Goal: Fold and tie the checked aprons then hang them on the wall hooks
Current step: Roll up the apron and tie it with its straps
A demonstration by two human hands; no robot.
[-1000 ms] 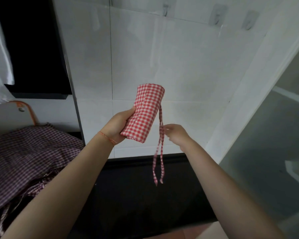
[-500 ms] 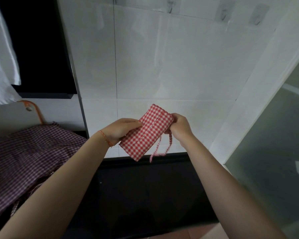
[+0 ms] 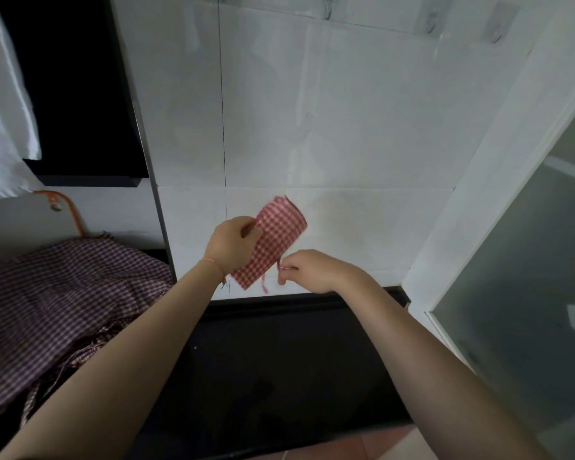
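My left hand (image 3: 231,245) grips the folded red-checked apron (image 3: 273,240) at its upper left edge, fingers curled round the bundle so the folds don't spring open. It's held in the air in front of the white tiled wall (image 3: 346,127), tilted, upper end toward the wall, so the tie side faces my other hand. My right hand (image 3: 309,270) pinches the apron strap (image 3: 281,267) just beside the bundle's lower right edge, fingers narrow and closed on it; a short tail hangs below (image 3: 264,287). My read: the strap is kept taut and close so I can wrap or knot it round the bundle. Wall hooks (image 3: 430,23) are up top, well apart from the hands, all bare from what I can see. A dark checked apron pile (image 3: 63,293) lies on the surface at left, likely next in the queue.
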